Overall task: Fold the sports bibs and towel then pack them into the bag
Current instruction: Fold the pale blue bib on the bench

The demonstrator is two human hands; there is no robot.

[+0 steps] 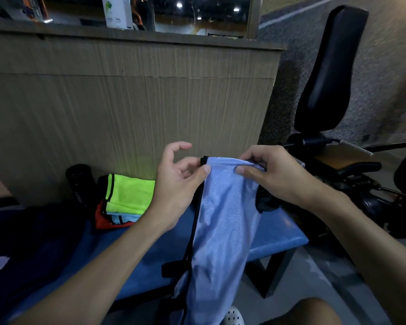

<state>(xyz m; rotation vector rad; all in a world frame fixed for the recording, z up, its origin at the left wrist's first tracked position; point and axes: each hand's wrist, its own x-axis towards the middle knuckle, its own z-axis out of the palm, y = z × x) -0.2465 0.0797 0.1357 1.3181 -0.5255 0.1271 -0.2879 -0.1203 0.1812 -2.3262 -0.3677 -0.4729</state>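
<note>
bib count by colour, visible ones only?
Blue: 2, the held bib and the stacked blue bib
Yellow bib: 1
Red bib: 1
Total: 4 in view; the stack may hide more.

Person, head-down view, parts listed.
- Left hand [178,181], right hand [270,177]: bare, thumbnails cut short.
- Left forearm [99,273], right forearm [361,242]: bare along all the length in view.
- Bare knee [312,313], at the lower edge.
- White moulded shoe [233,317] with small round holes across the toe, just beside the knee.
</note>
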